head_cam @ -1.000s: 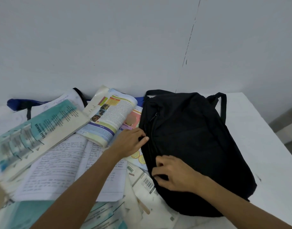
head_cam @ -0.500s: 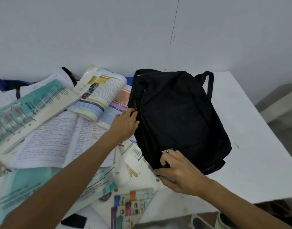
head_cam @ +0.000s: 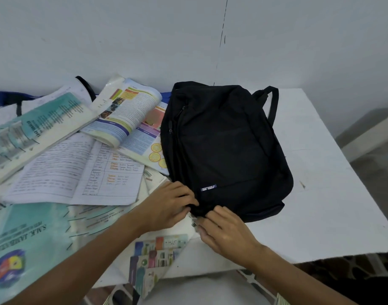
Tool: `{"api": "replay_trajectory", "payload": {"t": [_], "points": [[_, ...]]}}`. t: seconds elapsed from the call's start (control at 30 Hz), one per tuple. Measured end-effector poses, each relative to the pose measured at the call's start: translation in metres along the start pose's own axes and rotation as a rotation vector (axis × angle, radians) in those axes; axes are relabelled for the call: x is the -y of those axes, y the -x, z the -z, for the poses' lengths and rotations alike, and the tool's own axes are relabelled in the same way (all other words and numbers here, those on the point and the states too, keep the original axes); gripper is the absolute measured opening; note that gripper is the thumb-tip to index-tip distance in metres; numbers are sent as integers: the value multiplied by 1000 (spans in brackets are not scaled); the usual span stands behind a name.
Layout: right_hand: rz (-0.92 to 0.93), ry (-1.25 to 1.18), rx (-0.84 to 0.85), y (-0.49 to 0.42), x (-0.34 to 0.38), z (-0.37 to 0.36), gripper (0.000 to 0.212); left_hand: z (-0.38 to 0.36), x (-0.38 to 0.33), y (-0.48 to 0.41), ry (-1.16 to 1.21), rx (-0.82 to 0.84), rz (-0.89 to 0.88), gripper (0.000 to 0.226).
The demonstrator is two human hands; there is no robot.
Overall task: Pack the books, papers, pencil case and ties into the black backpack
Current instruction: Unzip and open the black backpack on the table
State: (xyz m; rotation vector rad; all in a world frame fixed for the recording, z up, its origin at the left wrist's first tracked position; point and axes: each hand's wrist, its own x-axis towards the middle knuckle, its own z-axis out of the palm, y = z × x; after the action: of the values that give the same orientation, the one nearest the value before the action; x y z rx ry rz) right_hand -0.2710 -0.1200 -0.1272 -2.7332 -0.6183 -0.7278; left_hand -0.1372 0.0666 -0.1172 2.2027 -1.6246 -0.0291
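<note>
Your black backpack point(head_cam: 228, 150) lies flat on the bench point(head_cam: 331, 194). Its long axis runs away from you toward the wall, with the straps at the far end and the near-left corner right under your fingers. Both grips meet at that corner. The left grip point(head_cam: 169, 205) curls its fingers into the fabric and the right grip point(head_cam: 229, 233) pinches the same edge from the near side, so both are clamped on the bag and neither is nearer. The books point(head_cam: 127, 115) and papers point(head_cam: 78, 172) lie spread to the bag's left, against its side. Your fingertips hide whether a zip pull sits between them. The bag looks closed. I cannot make out a pencil case or ties, and a blue strip point(head_cam: 4, 97) at the far left is cut off.
</note>
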Motion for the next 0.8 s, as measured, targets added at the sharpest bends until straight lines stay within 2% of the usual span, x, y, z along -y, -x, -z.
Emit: {"api": "replay_trajectory", "payload": {"t": [0.1,0.2,0.4,0.47,0.57,0.63,0.7,0.8], "points": [[-114,34,-6,-3,3,-7,22,-1,-1,-1,2,-4,30,20],[-220,20,72,-9,8,-12,10,-3,-1,0,-26,3,40,18],[-241,-74,243,-6,8,-7,53,-3,-1,-4,-114,15,26,23],[-241,-112,253,-2,3,4,58,-2,1,-4,-114,28,34,25],[-289,-156,238,12,-18,30,38,-2,7,-1,-117,45,54,30],[-390,-155,218,28,-47,54,22,-1,10,-2,-103,70,67,30],[-504,-141,207,48,-83,80,17,1,11,-6,-87,101,64,29],[-580,-109,224,74,-119,102,11,6,13,-11,-101,135,46,27]]}}
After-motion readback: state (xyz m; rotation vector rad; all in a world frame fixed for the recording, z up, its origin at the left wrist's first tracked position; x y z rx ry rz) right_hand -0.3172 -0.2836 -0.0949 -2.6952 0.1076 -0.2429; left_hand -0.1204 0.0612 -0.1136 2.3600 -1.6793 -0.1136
